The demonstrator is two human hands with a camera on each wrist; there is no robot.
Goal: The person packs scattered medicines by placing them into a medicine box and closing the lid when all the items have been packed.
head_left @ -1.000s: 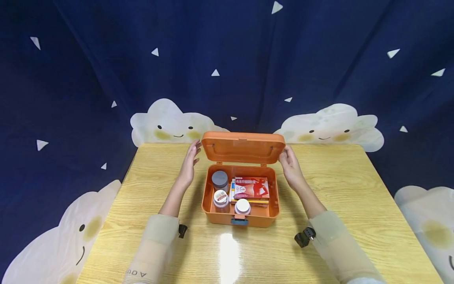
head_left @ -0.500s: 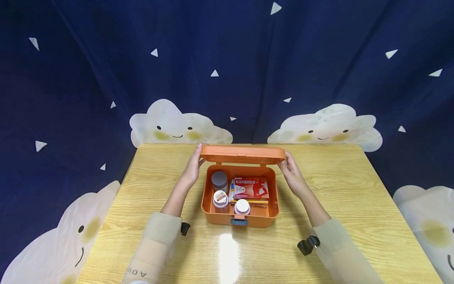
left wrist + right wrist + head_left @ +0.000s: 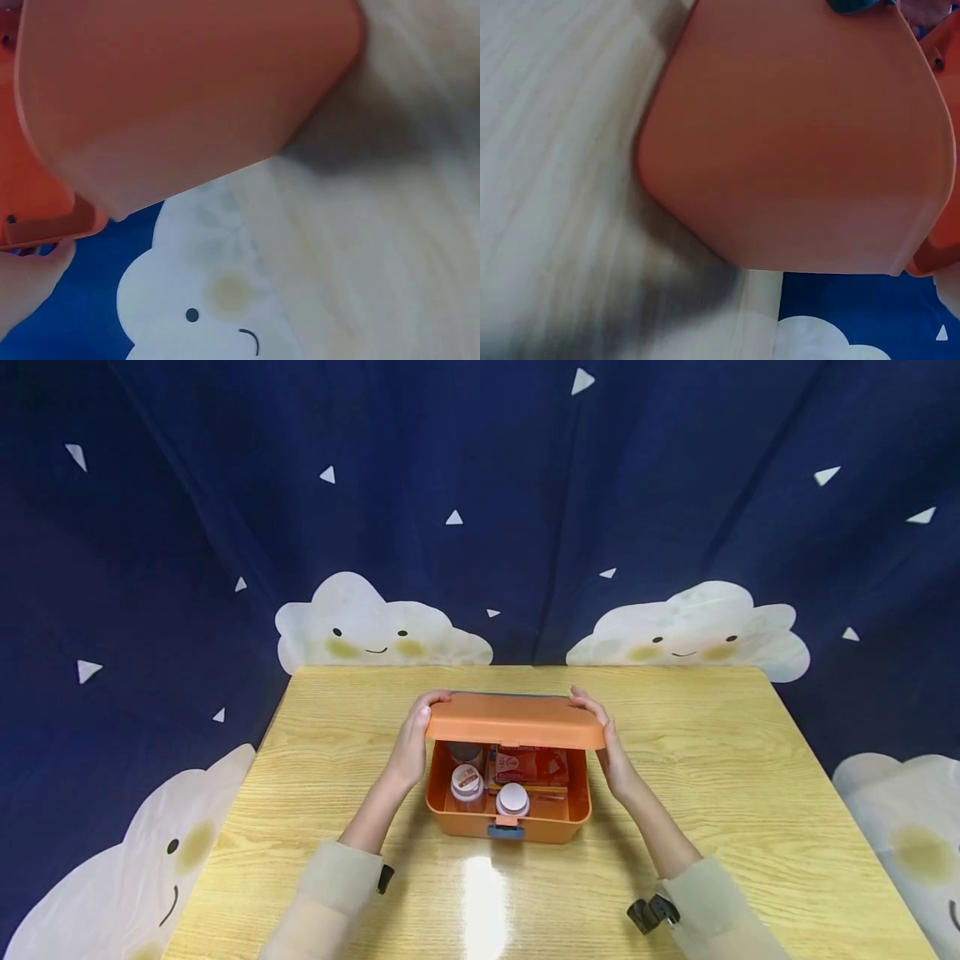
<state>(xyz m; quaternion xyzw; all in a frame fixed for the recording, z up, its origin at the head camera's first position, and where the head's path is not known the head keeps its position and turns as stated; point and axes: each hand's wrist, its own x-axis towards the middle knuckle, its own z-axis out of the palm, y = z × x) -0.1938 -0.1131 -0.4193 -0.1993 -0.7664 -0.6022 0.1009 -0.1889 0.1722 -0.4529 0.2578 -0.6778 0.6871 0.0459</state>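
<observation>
In the head view, an orange plastic storage box (image 3: 465, 823) stands on the table, its lid (image 3: 516, 718) half lowered and slanting over the rear part. My left hand (image 3: 408, 750) holds the lid's left edge, fingers bent over the top. At the opposite edge my right hand (image 3: 617, 764) grips the lid the same way. Inside are a white-capped bottle (image 3: 513, 797), another bottle (image 3: 467, 781) with a printed cap, a grey-capped jar (image 3: 465, 752) and a red medicine box (image 3: 532, 766). The lid shades or covers the rear contents. Both wrist views show the box's side walls.
A blue-grey latch (image 3: 506, 832) sits on the box's front wall. Wooden tabletop (image 3: 720, 777) surrounds the box. Behind hangs a dark blue curtain (image 3: 517, 485) with white clouds. A small black device (image 3: 652, 913) is at the right cuff.
The lid has swung forward and down from nearly upright, so its outer face now shows. The left hand, apart from the lid at first, has come onto its edge. Both hands followed it down.
</observation>
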